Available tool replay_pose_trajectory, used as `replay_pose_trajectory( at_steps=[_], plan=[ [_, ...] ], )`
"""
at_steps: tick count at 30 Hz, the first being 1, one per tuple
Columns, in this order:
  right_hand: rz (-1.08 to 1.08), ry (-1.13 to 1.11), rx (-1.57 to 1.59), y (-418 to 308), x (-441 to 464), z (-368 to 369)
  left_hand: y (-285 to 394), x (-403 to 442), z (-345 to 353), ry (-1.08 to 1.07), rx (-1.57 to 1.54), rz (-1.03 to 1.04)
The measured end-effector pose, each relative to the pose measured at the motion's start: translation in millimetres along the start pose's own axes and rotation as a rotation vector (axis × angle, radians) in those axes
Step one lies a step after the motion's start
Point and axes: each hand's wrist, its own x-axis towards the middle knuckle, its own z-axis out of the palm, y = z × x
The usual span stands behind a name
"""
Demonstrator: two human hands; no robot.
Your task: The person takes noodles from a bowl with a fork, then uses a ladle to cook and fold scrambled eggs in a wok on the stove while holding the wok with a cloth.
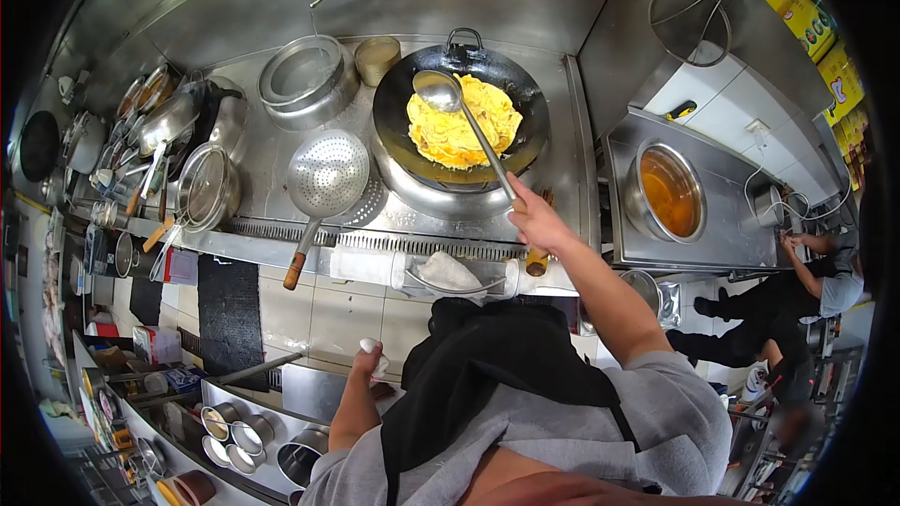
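Observation:
My right hand is closed round the handle of a steel ladle. The ladle's bowl rests over the upper left of some cooked scrambled egg, bright yellow with browned spots. That egg lies in a black wok on the stove. Low on my left side, away from the stove, my left hand is closed on a bunched white cloth. Left of the wok, a round perforated skimmer with a wooden handle lies across the stove's front edge.
A steel pot and a small container stand behind the skimmer. Strainers crowd the left. On the right counter sits a bowl of orange liquid. Another person is at far right. Metal tubs are at lower left.

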Motion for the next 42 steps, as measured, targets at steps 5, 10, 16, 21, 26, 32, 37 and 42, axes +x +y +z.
replay_pose_trajectory(
  at_steps=[5, 10, 16, 21, 26, 32, 37, 42],
  plan=[
    [0.013, -0.059, -0.010, 19, -39, -22, 9, -12, -3, -0.035, 0.076, -0.049],
    [0.072, -0.019, -0.170, 9, -87, -34, 19, -30, -6, -0.081, 0.047, -0.109],
    [0.048, 0.024, -0.704, 18, -128, -54, 25, -4, -10, -0.049, 0.163, -0.094],
    [-0.063, 0.010, -0.628, 16, -155, -57, 42, 16, -11, -0.049, 0.292, 0.049],
    [0.084, 0.056, -0.598, 17, -167, -66, 162, -57, -4, -0.449, -0.077, 0.361],
    [-0.058, 0.212, -0.599, 50, -152, -68, 275, -94, 37, -0.407, -0.086, 0.660],
    [0.101, 0.247, -0.396, 40, -149, -66, 289, -97, 57, -0.443, 0.021, 0.756],
    [-0.105, 0.316, -0.314, 83, -133, -59, 251, -92, 57, -0.535, 0.020, 0.574]
  ],
)
